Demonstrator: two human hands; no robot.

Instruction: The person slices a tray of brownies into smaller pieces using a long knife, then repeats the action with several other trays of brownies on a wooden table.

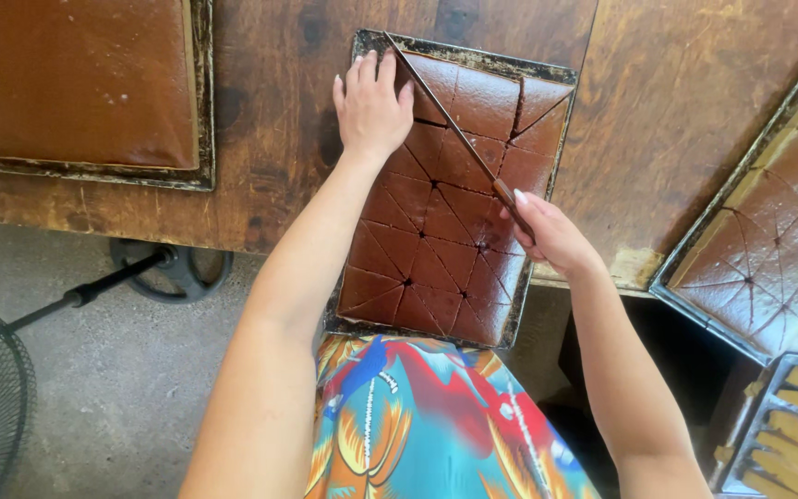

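Nearest the person, the brown slab cake [436, 249] in its dark baking tray [556, 139] is already scored into triangles; under the blade, the far rows remain partly uncut. The right hand [547, 231] grips the long knife [445, 111], angled away leftward; beyond, the left hand [371, 106] presses flat, fingers spread, on the tray's far corner

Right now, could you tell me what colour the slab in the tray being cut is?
Glossy reddish-brown slab, seen in the head view.

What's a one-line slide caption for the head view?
Right hand draws a long knife diagonally across a brown slab cake in its metal tray, while the left hand steadies the tray's far corner.
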